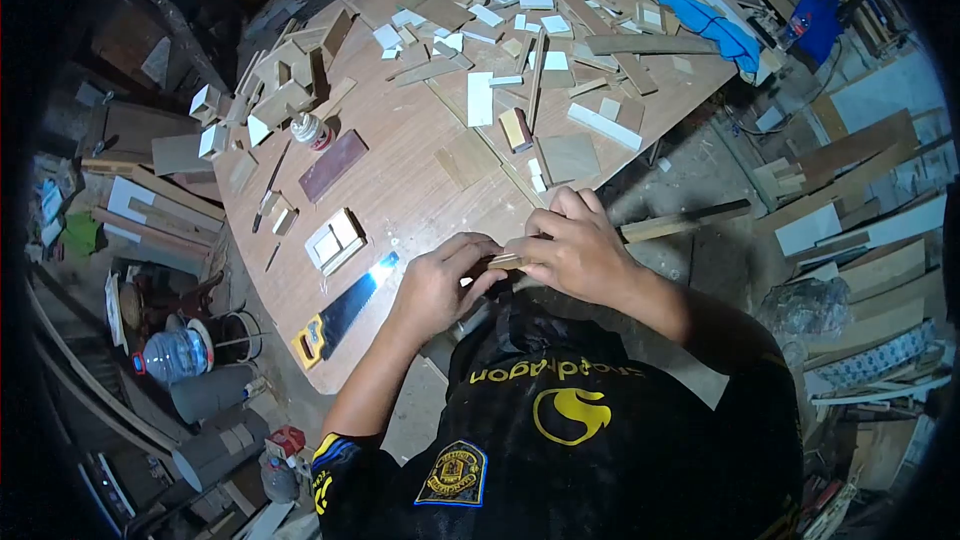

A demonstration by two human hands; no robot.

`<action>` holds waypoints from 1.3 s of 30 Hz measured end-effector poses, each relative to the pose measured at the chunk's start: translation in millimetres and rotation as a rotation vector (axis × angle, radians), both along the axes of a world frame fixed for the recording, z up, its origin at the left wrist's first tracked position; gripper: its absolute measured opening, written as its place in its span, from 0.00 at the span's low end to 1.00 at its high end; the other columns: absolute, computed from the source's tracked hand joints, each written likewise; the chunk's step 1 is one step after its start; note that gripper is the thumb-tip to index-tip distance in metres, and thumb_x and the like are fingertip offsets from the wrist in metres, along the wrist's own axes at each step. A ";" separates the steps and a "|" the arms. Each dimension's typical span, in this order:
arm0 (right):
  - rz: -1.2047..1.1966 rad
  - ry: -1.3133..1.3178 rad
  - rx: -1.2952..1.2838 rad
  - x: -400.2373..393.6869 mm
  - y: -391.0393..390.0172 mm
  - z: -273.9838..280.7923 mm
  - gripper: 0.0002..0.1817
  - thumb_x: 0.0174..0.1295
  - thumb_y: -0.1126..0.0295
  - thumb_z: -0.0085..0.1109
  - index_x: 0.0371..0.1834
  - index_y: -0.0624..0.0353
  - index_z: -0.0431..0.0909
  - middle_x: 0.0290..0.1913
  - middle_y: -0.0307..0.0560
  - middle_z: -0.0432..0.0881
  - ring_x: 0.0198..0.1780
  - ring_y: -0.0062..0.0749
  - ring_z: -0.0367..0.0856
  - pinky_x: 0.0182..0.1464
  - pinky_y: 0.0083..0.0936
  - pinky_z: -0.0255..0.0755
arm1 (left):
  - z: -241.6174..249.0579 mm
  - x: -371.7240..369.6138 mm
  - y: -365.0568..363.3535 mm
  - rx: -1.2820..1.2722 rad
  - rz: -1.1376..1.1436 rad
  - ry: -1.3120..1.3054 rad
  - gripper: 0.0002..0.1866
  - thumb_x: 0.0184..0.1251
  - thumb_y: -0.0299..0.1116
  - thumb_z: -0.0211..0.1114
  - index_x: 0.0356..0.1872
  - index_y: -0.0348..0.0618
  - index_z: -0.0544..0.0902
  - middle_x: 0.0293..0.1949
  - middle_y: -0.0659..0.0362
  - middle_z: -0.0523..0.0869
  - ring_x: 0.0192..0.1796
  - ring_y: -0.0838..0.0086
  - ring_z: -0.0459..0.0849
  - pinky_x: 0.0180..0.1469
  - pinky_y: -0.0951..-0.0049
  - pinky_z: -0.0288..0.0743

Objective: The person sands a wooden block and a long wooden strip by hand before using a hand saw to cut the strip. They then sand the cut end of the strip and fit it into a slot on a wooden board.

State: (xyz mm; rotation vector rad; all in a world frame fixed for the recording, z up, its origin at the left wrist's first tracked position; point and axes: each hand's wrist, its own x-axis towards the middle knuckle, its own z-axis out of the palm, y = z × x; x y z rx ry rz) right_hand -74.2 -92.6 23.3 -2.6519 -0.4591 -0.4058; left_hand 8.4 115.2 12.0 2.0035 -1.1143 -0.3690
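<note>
Close to my body, at the near edge of the table, both hands meet around a small wooden piece (pixel 506 262). My left hand (pixel 440 282) is closed, its fingertips pinching the piece's left end. From the other side my right hand (pixel 575 252) grips it with bent fingers. Much of the piece is hidden by the fingers. A handsaw (pixel 348 312) with a yellow handle lies on the table left of my left hand. Beyond it sits a small block assembly (pixel 335 240) with white faces.
The wooden table (pixel 390 180) carries a glue bottle (pixel 311 131), a dark reddish board (pixel 333 166) and a yellow-topped block (pixel 515 128). Offcuts (pixel 540 30) pile up at the back. A wooden strip (pixel 685 222) juts out right of my right hand. Boards (pixel 870 160) crowd the floor.
</note>
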 end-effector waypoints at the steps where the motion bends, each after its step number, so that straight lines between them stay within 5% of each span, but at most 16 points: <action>1: 0.007 -0.004 0.004 -9.2 -1.6 0.2 0.11 0.47 0.63 0.68 0.36 0.45 0.85 0.33 0.33 0.75 0.45 0.33 0.68 0.48 0.33 0.60 | 2.6 -13.4 -1.1 0.006 0.024 0.022 0.14 0.59 0.30 0.71 0.43 0.34 0.81 0.43 0.52 0.84 0.39 0.62 0.87 0.41 0.69 0.83; 14: 0.194 -0.040 0.044 -129.9 -0.7 -22.9 0.10 0.46 0.63 0.69 0.34 0.45 0.85 0.32 0.33 0.73 0.42 0.33 0.69 0.45 0.33 0.60 | -19.1 -172.8 7.3 -0.006 0.252 -0.110 0.12 0.58 0.32 0.71 0.41 0.39 0.83 0.35 0.54 0.86 0.31 0.64 0.86 0.33 0.70 0.80; 31: 0.631 -0.050 -0.029 -127.6 113.4 -56.6 0.15 0.45 0.63 0.69 0.40 0.43 0.84 0.35 0.35 0.75 0.43 0.35 0.70 0.48 0.36 0.62 | -47.6 -271.9 113.6 0.115 0.784 0.094 0.15 0.61 0.38 0.68 0.45 0.41 0.83 0.36 0.53 0.85 0.34 0.61 0.86 0.34 0.67 0.79; 34: 0.638 -0.077 -0.015 -124.9 134.7 -43.7 0.21 0.46 0.62 0.70 0.48 0.42 0.84 0.41 0.36 0.76 0.47 0.37 0.70 0.53 0.39 0.62 | -55.8 -274.7 142.0 0.116 0.848 0.012 0.14 0.60 0.36 0.69 0.44 0.41 0.83 0.35 0.53 0.85 0.33 0.61 0.86 0.34 0.68 0.79; 39: 0.272 0.032 0.290 -121.4 150.4 -42.6 0.25 0.51 0.66 0.68 0.56 0.45 0.80 0.44 0.42 0.78 0.50 0.40 0.70 0.57 0.39 0.64 | -71.8 -282.7 212.0 0.044 1.089 -0.010 0.13 0.58 0.29 0.71 0.42 0.37 0.81 0.34 0.52 0.84 0.31 0.67 0.85 0.35 0.73 0.78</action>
